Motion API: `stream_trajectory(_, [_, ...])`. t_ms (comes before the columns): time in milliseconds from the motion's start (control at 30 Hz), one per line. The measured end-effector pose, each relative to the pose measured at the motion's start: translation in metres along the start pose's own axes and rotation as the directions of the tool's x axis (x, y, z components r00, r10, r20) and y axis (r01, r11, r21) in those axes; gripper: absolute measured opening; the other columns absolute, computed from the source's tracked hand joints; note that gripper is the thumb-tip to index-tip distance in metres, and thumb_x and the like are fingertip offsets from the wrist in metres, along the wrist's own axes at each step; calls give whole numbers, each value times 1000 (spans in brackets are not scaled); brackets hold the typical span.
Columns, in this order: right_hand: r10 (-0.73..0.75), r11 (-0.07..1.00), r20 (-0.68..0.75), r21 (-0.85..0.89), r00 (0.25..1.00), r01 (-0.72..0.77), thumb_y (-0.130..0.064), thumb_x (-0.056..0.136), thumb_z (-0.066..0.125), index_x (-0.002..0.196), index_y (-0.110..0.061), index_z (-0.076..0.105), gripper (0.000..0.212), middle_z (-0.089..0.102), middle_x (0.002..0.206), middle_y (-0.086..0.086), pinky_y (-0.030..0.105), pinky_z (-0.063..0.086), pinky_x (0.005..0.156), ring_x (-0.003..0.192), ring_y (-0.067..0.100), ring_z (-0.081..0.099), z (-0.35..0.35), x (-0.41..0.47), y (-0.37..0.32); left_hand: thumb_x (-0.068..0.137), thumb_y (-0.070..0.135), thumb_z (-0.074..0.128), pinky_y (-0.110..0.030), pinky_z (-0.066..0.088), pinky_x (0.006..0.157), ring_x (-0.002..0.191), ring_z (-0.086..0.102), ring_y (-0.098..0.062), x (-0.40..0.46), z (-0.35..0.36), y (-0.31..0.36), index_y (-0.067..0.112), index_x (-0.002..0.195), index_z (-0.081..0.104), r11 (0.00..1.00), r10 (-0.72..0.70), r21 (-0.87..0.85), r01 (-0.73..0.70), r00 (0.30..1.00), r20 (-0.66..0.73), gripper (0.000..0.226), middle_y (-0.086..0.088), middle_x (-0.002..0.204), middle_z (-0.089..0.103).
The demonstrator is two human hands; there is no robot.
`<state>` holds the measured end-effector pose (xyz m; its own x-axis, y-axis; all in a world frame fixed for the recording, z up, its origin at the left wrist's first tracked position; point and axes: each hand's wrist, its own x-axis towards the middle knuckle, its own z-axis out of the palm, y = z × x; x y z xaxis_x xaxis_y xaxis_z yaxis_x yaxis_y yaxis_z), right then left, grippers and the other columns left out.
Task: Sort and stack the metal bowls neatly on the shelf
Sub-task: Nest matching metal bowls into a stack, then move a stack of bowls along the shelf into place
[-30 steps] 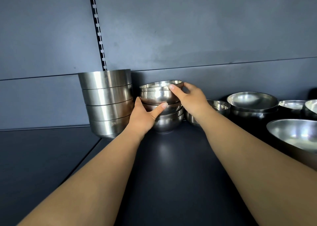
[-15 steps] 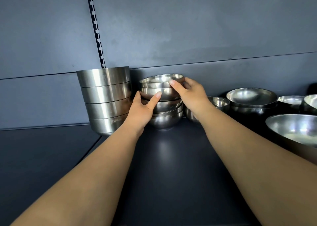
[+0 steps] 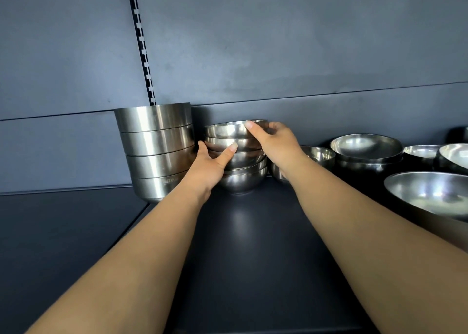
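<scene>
My left hand (image 3: 211,165) cups the middle of the stack of round steel bowls (image 3: 236,156), thumb across the front; my right hand (image 3: 274,141) grips the top bowl (image 3: 229,129), fingers curled over its rim. The stack stands at 12 o'clock on the matte dark shelf (image 3: 253,245), beside straight-walled brushed bowls (image 3: 158,148) at 11. Wider polished bowls (image 3: 366,147) crowd 2 o'clock.

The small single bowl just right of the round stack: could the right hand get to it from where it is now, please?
Probably yes. The right hand grips the top bowl of the round stack, and the small bowl sits right beside its wrist with nothing between. It would have to let go of the top bowl first.
</scene>
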<state>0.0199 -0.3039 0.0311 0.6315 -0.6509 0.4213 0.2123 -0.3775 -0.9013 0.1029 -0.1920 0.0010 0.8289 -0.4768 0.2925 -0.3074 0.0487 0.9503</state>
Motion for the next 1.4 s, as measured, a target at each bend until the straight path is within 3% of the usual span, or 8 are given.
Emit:
stream_trajectory(267, [-130,952,-10,-282,991,122,-41,83,61,130,-6,45,60,49,136,7,20,32,87,123,20,46,-36,-54,-54,89,41,55,-21,22,107,139,28,-16,-49,-8,31,12,148,16,971,151,201,-130,984,-93,76,-2,153,28])
stream_trajectory(367, [-346,745,123,-566,930,352,-41,80,62,131,-15,47,60,48,137,1,12,26,75,121,20,47,-82,-102,-80,88,38,55,1,23,93,127,36,-2,-93,-4,39,18,143,33,918,268,292,-269,962,44,63,10,139,43])
stream_trajectory(500, [-398,662,35,-681,917,314,-46,77,59,129,-23,51,57,59,109,1,15,27,64,106,22,54,-153,-153,-89,84,42,56,-9,24,100,131,36,-1,-138,39,44,32,137,40,907,240,247,-340,902,358,56,19,139,41])
stream_trajectory(600, [-309,726,-62,-660,949,193,-49,73,60,124,-24,55,57,62,95,1,7,34,60,74,12,54,-196,-182,-72,68,69,59,-16,23,103,132,33,0,-160,76,40,29,143,32,929,155,222,-295,857,491,89,15,148,34])
stream_trajectory(833, [-138,911,-162,-407,977,61,-55,65,61,131,-17,48,76,52,131,-4,23,32,102,122,8,44,-223,-201,-20,44,75,62,-36,28,114,134,38,-10,-170,132,33,19,145,26,969,132,107,-221,836,533,121,5,147,39])
stream_trajectory(1000, [-35,977,-185,-213,982,-5,-52,70,67,130,-30,42,69,47,128,-19,22,34,101,120,-2,42,-232,-205,-1,49,67,74,-37,30,112,129,41,-8,-175,142,34,17,147,19,990,110,21,-137,872,476,123,1,146,41])
stream_trajectory(1167, [-31,977,-140,-213,990,1,-43,74,68,123,-8,51,63,59,124,4,39,38,104,119,18,51,-235,-202,10,82,22,62,-8,43,82,91,58,16,-182,146,33,26,113,54,986,166,-84,-144,855,491,33,18,107,61])
stream_trajectory(1400, [-185,982,-136,-72,973,176,-36,73,70,107,-6,59,46,65,111,6,33,44,98,108,18,58,-200,-199,-13,82,16,62,-2,42,76,89,61,12,-195,104,55,22,103,60,955,283,-179,-238,913,295,21,16,99,68])
